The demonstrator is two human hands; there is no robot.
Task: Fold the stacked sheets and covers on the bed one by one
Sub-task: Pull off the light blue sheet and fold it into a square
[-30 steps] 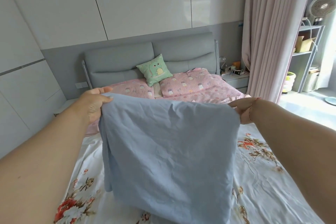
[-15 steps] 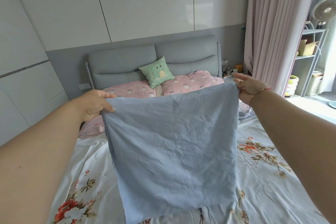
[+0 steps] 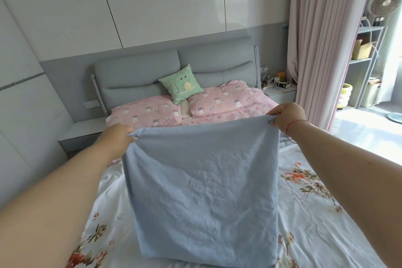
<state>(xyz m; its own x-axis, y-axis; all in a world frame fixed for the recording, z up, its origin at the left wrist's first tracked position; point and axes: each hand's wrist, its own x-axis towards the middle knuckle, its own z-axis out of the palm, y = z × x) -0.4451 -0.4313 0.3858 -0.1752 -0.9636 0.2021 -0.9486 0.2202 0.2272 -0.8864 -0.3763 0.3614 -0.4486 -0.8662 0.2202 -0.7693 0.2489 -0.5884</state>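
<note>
The blue cover (image 3: 202, 183) now hangs lower than a moment ago, its bottom edge resting on the floral sheet (image 3: 315, 213). The right hand (image 3: 287, 116) comes down from pillow height, nearly level with the left hand (image 3: 116, 137).

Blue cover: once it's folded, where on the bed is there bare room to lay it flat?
The floral sheet lies bare right of the blue cover, toward the curtain, and in a narrower strip left of it. The head end is crowded: pink pillows and the green cushion. Left hand and right hand grip the cover's top corners.
</note>
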